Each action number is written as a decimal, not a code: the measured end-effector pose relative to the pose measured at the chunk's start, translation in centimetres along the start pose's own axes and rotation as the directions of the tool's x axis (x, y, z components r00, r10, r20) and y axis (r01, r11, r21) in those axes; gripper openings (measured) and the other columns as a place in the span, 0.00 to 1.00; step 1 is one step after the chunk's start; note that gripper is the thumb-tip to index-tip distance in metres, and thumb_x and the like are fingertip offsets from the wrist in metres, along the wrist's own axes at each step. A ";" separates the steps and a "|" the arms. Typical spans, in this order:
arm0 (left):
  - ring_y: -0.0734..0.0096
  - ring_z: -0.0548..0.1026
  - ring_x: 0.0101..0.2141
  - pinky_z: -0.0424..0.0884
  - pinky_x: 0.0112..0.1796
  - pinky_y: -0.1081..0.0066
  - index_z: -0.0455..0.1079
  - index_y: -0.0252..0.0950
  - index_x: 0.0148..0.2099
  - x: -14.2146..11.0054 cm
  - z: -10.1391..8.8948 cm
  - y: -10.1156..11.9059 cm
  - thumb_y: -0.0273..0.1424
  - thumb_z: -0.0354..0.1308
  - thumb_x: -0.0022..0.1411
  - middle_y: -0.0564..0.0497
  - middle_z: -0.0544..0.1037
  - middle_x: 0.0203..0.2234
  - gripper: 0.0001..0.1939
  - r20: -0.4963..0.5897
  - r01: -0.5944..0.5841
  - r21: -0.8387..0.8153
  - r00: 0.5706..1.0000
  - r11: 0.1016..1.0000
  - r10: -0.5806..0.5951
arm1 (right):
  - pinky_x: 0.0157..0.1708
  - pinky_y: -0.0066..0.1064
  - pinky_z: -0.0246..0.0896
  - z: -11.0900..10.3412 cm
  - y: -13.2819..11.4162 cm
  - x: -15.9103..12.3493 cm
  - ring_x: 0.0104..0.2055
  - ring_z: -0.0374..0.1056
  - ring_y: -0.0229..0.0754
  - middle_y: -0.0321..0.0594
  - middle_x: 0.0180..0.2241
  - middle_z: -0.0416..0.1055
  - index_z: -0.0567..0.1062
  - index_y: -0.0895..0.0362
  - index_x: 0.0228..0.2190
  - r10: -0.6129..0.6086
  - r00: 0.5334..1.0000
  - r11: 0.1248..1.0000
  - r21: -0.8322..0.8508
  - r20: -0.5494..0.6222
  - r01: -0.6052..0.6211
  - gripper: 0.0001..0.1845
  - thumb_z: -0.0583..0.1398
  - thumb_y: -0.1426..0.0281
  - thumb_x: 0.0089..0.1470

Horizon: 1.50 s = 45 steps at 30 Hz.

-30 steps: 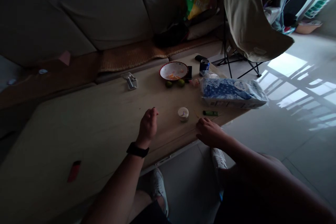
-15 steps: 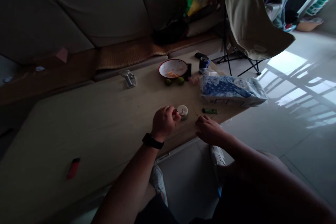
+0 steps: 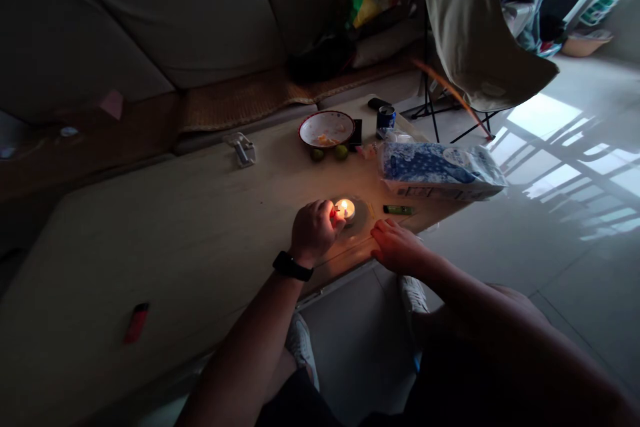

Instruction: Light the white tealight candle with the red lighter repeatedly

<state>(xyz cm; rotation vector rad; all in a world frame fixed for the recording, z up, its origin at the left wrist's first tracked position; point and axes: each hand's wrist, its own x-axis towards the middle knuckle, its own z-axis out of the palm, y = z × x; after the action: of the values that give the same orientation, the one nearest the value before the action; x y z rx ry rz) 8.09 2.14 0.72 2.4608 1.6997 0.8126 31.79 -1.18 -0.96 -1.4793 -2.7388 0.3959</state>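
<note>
The fingers (image 3: 326,219) of the left hand (image 3: 313,235) are shut in a tight pinch on a small red thing (image 3: 334,211). It is too small to tell what it is. Its tip points right, at a little candle (image 3: 345,212) in a white cup, and it is just beside the small flame (image 3: 345,205). The candle sits on a pale table (image 3: 175,247), near the edge by the person's knees.

The candle looks light and easy to tip. It is round and short, so it has no long side. Its wax may be soft and hot, so the low side of the cup looks like the best place to hold it, well under the flame.

The fingers (image 3: 385,233) of the right hand (image 3: 399,247) lie open and flat at the table edge, holding nothing. Just past them is a green lighter (image 3: 399,209). A black watch (image 3: 293,266) is on the left wrist. Farther off are a bowl (image 3: 301,135), two limes (image 3: 317,154), a blue can (image 3: 385,119) and a big soft pack of tissues (image 3: 440,172).
</note>
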 end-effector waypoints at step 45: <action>0.79 0.58 0.17 0.55 0.18 0.77 0.68 0.36 0.33 -3.0 -3.1 -7.1 0.53 0.50 0.69 0.56 0.61 0.20 0.26 0.141 0.357 -0.918 0.704 0.175 -0.696 | 0.52 0.39 0.62 -0.5 -0.3 0.1 0.54 0.64 0.54 0.53 0.49 0.71 0.75 0.60 0.44 0.014 1.000 1.000 0.014 0.013 -0.014 0.14 0.63 0.64 0.60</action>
<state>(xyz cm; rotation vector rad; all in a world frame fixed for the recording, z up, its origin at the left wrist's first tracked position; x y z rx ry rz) -0.17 1.58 -0.08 0.8666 1.3668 1.5075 31.53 -1.17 -0.44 -1.4982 -2.7307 0.4255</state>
